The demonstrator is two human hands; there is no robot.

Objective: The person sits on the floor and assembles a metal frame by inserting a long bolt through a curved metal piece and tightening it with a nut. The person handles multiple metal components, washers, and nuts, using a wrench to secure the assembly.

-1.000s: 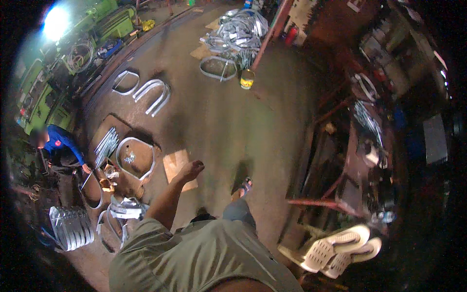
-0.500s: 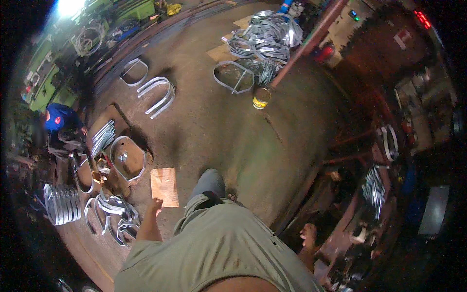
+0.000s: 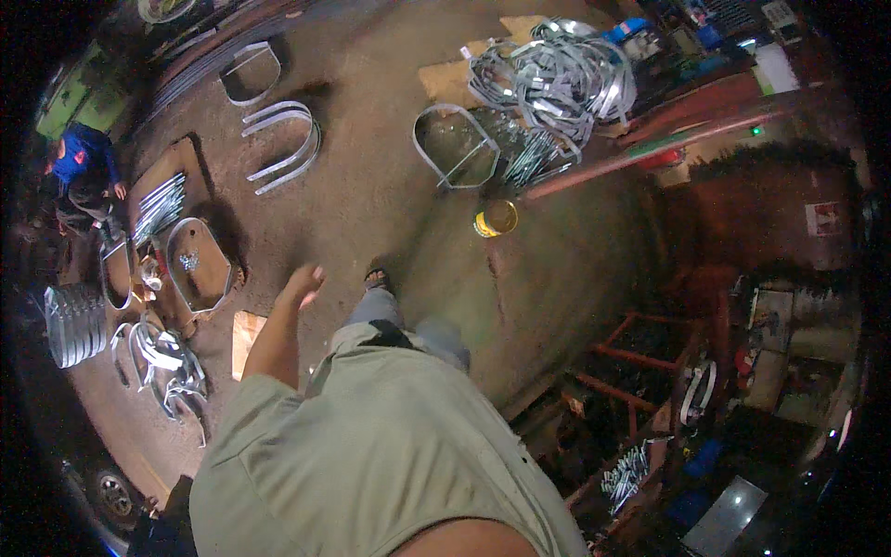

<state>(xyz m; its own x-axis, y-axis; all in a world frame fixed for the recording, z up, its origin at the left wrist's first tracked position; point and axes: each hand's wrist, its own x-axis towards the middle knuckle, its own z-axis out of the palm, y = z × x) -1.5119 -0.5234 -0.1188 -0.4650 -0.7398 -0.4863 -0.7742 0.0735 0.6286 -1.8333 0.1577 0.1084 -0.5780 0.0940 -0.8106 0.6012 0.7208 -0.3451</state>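
My left hand (image 3: 304,286) swings forward over the brown floor, fingers loosely apart with nothing in them. Its outline is slightly blurred. Close by my left forearm lies a flat piece of brown cardboard (image 3: 244,342), partly covered by the arm. My right hand is out of the picture. Ahead of me stands a yellow bucket (image 3: 497,219). Just past it, a bent metal hoop with a crossbar (image 3: 448,184) rests on the floor. One sandalled foot (image 3: 376,278) is stretched out in front of me.
A large heap of metal straps (image 3: 566,84) lies at the far right, near a slanting red post (image 3: 640,156). U-shaped straps (image 3: 311,153) are at the far left. A person in blue (image 3: 85,162) crouches left, beside metal rods (image 3: 160,209). A red frame (image 3: 640,357) stands right.
I have stepped forward, and the floor things shift in view. My left hand has swung up and forward. My right hand, visible low on the right before, has left the picture.
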